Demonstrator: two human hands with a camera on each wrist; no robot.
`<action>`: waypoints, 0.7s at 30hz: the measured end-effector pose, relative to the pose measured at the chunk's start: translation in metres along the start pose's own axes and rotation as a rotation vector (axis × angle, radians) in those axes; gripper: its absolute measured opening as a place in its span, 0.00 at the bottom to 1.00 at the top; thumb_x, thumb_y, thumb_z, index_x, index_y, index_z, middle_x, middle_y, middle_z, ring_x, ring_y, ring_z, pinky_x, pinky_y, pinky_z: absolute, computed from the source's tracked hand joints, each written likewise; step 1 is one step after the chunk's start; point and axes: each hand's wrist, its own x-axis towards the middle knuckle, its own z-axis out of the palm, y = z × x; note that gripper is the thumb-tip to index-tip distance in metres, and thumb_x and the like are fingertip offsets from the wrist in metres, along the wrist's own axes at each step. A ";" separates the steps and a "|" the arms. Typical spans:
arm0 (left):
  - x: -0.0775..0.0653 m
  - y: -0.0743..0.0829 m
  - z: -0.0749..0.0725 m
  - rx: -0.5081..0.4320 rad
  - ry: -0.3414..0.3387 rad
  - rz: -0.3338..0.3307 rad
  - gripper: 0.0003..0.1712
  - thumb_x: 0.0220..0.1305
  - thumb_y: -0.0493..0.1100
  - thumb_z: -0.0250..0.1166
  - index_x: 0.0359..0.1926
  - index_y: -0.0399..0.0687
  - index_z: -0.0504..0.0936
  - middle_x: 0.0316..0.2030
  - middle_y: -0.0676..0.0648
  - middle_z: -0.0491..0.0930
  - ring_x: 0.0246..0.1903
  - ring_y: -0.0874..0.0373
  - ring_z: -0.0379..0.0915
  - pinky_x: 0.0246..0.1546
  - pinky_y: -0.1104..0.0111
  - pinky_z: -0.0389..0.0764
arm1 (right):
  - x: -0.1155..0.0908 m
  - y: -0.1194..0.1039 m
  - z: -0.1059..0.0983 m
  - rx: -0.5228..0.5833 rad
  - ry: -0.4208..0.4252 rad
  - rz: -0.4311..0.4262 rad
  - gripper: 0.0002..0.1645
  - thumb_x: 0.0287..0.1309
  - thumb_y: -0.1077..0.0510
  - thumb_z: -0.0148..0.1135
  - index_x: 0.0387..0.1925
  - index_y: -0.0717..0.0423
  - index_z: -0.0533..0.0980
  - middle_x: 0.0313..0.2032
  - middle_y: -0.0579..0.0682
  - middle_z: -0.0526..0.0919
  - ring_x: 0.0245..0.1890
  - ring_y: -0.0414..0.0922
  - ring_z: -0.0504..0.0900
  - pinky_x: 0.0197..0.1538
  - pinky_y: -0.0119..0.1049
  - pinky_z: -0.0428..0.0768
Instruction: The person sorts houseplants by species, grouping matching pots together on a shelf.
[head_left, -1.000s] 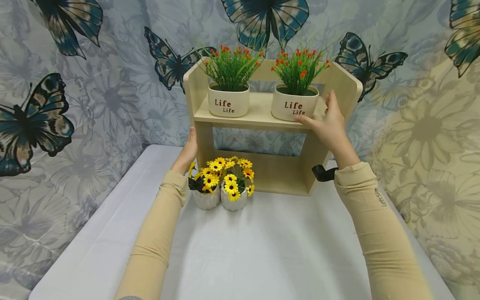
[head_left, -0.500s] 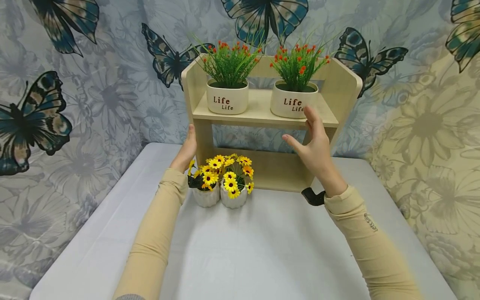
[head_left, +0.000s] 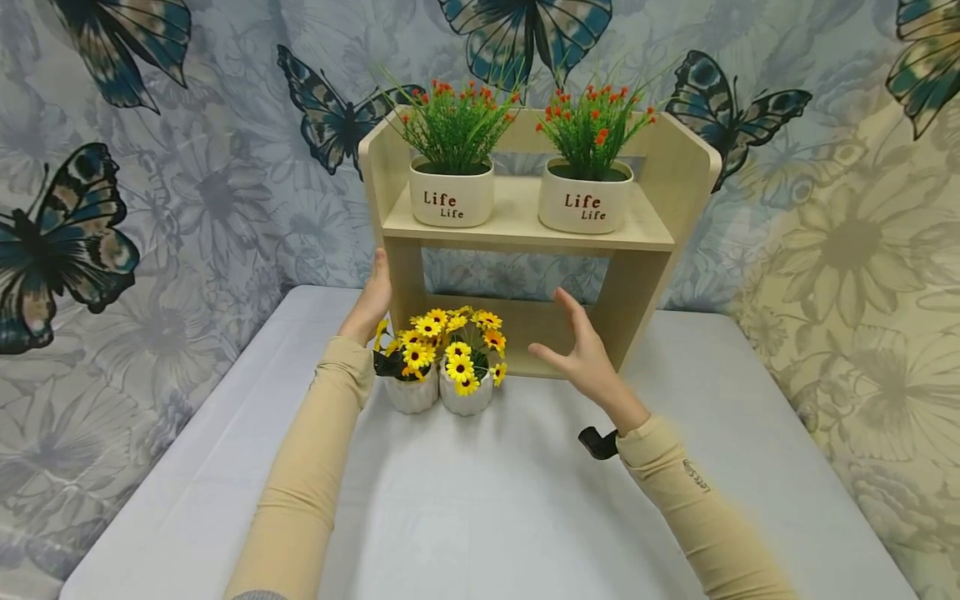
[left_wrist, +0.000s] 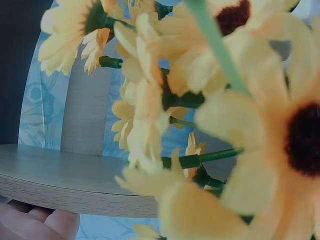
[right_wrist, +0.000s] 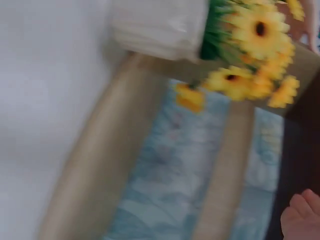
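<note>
My left hand (head_left: 367, 302) rests against the outer left side of a pale wooden shelf (head_left: 528, 238). In the left wrist view its fingers (left_wrist: 37, 225) lie at the side panel's edge. My right hand (head_left: 588, 358) holds nothing, thumb and fingers apart, in front of the lower compartment. Left of it, two white ribbed pots stand side by side on the table; yellow sunflowers fill the left pot (head_left: 412, 395) and the right pot (head_left: 467, 397). Blurred blooms (left_wrist: 250, 140) crowd the left wrist view. The right wrist view has one white pot (right_wrist: 157, 27) at its top.
On the upper board stand two oval white planters marked "Life", left planter (head_left: 452, 197) and right planter (head_left: 585, 200), with green grass and small red flowers. A white cloth covers the table (head_left: 480, 508). Butterfly-patterned fabric (head_left: 217, 200) hangs behind and at both sides.
My right hand has left the right upper planter and moved down and left, towards the sunflower pots. My left hand stays at the shelf's side.
</note>
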 end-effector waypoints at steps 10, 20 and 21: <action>-0.002 0.002 -0.002 0.004 -0.001 -0.003 0.49 0.58 0.75 0.18 0.71 0.51 0.24 0.70 0.48 0.23 0.67 0.53 0.18 0.65 0.58 0.27 | -0.017 0.049 0.038 0.009 -0.269 0.283 0.64 0.46 0.46 0.73 0.72 0.50 0.39 0.71 0.54 0.43 0.69 0.53 0.43 0.63 0.60 0.51; -0.001 0.001 -0.002 0.006 -0.002 -0.016 0.51 0.55 0.77 0.19 0.71 0.52 0.25 0.70 0.48 0.23 0.67 0.53 0.17 0.65 0.58 0.27 | -0.015 0.062 0.070 0.065 -0.354 0.394 0.66 0.45 0.49 0.74 0.72 0.54 0.38 0.70 0.54 0.45 0.68 0.53 0.47 0.64 0.56 0.52; -0.001 0.000 -0.002 0.006 0.000 -0.016 0.51 0.55 0.77 0.19 0.71 0.52 0.25 0.70 0.48 0.23 0.67 0.53 0.18 0.65 0.58 0.27 | -0.015 0.063 0.072 0.065 -0.351 0.399 0.66 0.45 0.50 0.74 0.72 0.54 0.37 0.70 0.54 0.45 0.68 0.53 0.47 0.64 0.56 0.53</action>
